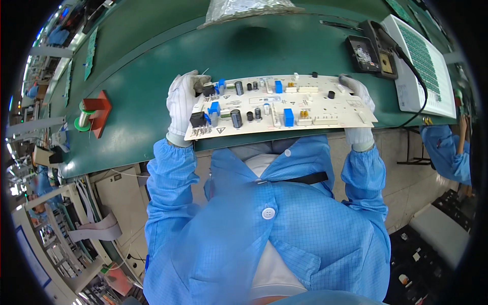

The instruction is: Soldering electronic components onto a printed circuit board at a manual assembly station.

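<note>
A cream-coloured circuit board (284, 107) is held level over the near edge of the green bench. Two similar rows of parts stand on its upper face: black capacitors, blue blocks, white connectors and black blocks. My left hand (181, 101), in a white striped glove with grey fingertips, grips the board's left end. At the right end my right hand (360, 96), gloved the same way, has its grey fingertips on the board's far corner. The undersides of both hands' grips are hidden by the board. Thin wire leads stick out at the board's left side.
A red stand with a solder wire spool (84, 118) is on the left of the green bench (137, 76). At the right are a soldering iron stand (381, 51), a black tray (363, 53) and a white crate (422, 71). A clear plastic bag (249, 9) lies far ahead. Another person's blue sleeve (442, 147) shows at right.
</note>
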Demonstrator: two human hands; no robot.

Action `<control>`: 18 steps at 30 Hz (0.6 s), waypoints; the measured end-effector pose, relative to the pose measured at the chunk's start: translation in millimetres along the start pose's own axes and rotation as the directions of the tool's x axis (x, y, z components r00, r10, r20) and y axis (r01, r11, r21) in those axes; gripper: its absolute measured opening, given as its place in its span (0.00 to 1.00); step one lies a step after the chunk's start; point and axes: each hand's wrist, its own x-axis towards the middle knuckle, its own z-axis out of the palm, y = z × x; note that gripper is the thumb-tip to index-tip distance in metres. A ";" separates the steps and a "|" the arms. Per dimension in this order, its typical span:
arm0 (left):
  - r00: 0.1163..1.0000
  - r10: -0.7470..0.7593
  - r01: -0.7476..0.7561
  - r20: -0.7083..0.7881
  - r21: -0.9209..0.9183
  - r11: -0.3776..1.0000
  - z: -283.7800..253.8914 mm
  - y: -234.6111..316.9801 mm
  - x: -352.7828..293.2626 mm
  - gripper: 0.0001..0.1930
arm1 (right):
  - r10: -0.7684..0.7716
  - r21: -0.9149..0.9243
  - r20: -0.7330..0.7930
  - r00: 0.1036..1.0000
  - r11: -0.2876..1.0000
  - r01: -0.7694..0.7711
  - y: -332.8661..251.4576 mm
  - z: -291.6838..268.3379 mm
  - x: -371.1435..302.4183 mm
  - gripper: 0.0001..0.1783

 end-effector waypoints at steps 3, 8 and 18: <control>0.997 0.075 -0.075 0.014 0.025 0.997 -0.5 -6.8 -0.3 0.19 | -0.030 0.038 -0.035 0.999 0.999 0.032 2.1 1.4 -0.2 0.17; 0.986 0.165 -0.166 0.019 0.103 0.981 1.8 -15.4 -3.0 0.22 | 0.019 0.084 -0.028 0.999 0.996 -0.017 6.4 5.9 -5.4 0.18; 0.922 -0.042 -0.335 -0.385 -0.849 0.408 -155.7 106.1 46.6 0.10 | -0.161 0.540 -0.272 0.949 0.791 0.289 -61.3 -95.0 78.4 0.10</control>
